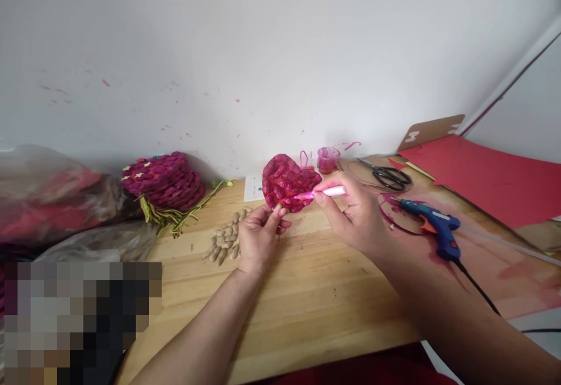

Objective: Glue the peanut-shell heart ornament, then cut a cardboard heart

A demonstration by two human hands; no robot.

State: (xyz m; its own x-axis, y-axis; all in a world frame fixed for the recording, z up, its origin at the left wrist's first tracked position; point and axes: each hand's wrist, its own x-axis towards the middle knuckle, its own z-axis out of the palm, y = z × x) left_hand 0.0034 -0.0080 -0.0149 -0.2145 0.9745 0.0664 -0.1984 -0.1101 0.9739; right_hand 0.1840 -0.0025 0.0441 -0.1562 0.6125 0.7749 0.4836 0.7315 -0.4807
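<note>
My left hand (258, 239) grips the lower edge of a magenta, peanut-covered craft piece (287, 180), its thumb on the near side. It is held up above the wooden table, tilted toward me. A pale, unpainted peanut shows near my left thumb. My right hand (357, 215) is closed around a slim paintbrush (333, 192) with a white handle and a pink front end. The brush tip touches, or nearly touches, the painted peanuts. Loose unpainted peanuts (224, 239) lie beside my left hand. Behind my right hand stands a small clear cup (328, 160) stained pink.
At the left are stacked magenta craft pieces (162, 180) with yellow-green cords, and plastic bags (56, 198). To the right lie black-handled scissors (390, 177), a blue glue gun (438, 227) with a trailing cord, and red sheets (495, 174). The wall (263, 52) rises behind the table.
</note>
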